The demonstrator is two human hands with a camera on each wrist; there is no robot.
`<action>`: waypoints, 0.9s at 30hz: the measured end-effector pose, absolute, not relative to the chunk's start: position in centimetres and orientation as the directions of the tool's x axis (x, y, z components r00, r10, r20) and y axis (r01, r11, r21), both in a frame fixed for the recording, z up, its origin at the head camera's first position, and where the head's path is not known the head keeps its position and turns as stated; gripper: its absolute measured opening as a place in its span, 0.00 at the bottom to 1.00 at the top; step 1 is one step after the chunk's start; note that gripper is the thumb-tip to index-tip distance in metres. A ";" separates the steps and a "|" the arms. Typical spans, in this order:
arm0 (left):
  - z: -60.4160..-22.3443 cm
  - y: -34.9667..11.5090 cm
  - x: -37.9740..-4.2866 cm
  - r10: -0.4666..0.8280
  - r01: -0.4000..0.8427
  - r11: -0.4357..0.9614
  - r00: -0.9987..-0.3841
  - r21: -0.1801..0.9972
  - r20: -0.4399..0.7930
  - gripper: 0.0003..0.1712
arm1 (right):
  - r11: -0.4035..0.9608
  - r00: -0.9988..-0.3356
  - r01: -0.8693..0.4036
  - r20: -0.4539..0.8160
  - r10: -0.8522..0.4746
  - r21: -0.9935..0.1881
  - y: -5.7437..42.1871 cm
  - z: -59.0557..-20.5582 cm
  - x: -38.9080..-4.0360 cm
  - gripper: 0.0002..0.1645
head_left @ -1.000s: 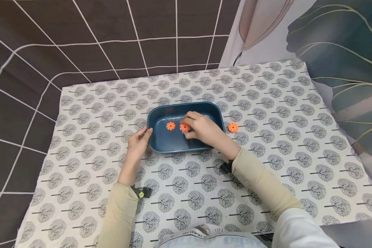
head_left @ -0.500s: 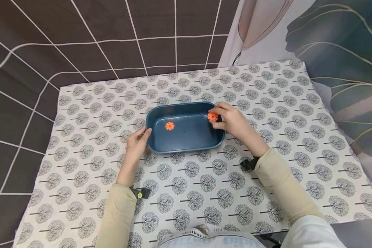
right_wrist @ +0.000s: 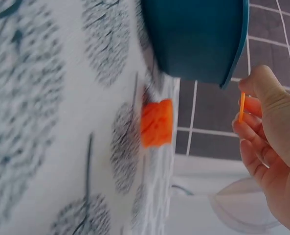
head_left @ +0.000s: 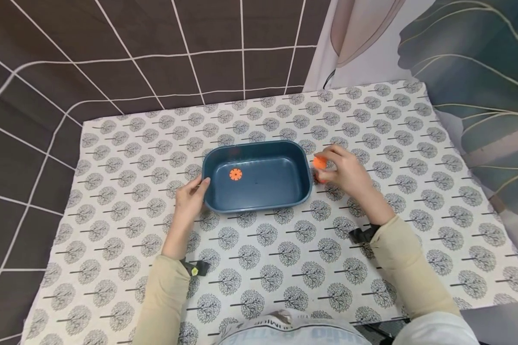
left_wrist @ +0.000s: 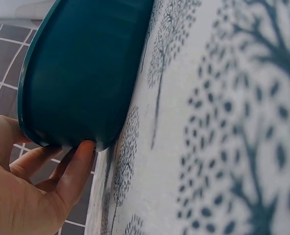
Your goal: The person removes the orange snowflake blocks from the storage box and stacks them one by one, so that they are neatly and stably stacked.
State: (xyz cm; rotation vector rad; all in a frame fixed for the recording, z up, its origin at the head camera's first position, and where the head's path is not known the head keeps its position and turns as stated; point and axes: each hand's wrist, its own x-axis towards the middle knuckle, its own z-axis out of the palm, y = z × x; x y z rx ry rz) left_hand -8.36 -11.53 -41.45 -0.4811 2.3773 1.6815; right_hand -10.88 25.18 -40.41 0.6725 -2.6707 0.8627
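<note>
A dark blue-green plastic basin point(head_left: 272, 191) sits on the cloth in the head view, with one orange notched disc point(head_left: 235, 174) lying flat on its floor. My left hand point(head_left: 187, 201) holds the basin's left end, thumb at the rim and fingers against the outer wall point(left_wrist: 76, 129). Beyond the right end, my right hand point(head_left: 349, 175) pinches another orange disc point(head_left: 320, 163) between thumb and fingers. The right wrist view shows that disc point(right_wrist: 242, 106) edge-on, raised above a short orange stack point(right_wrist: 157, 123) on the cloth. From the head, the right hand partly hides this stack.
A white cloth point(head_left: 267, 249) printed with grey trees covers the table. Behind and to the left hangs a dark curtain point(head_left: 155, 76) with white grid lines. A patterned drape point(head_left: 479, 96) hangs along the right side.
My right hand has lifted an orange disc from the basin's floor and carried it rightward over the rim to above the stack. The left hand has stayed at the basin's left end.
</note>
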 end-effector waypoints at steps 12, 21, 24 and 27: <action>-41.5 -11.6 -8.3 -0.152 -0.359 0.294 -0.933 0.886 -0.328 0.25 | 0.769 -0.900 -0.435 0.253 -0.355 -0.469 26.5 -41.9 -10.2 0.30; -41.6 -11.6 -8.4 -0.153 -0.325 0.306 -0.944 0.895 -0.291 0.25 | 0.794 -0.895 -0.446 0.233 -0.381 -0.412 26.6 -42.5 -10.3 0.29; -41.6 -11.5 -8.4 -0.155 -0.326 0.304 -0.944 0.895 -0.291 0.25 | 0.796 -0.893 -0.450 0.235 -0.384 -0.404 26.6 -42.6 -10.3 0.29; -41.6 -11.5 -8.4 -0.157 -0.332 0.300 -0.942 0.894 -0.297 0.24 | 0.805 -0.901 -0.434 0.211 -0.380 -0.404 26.5 -42.5 -10.3 0.29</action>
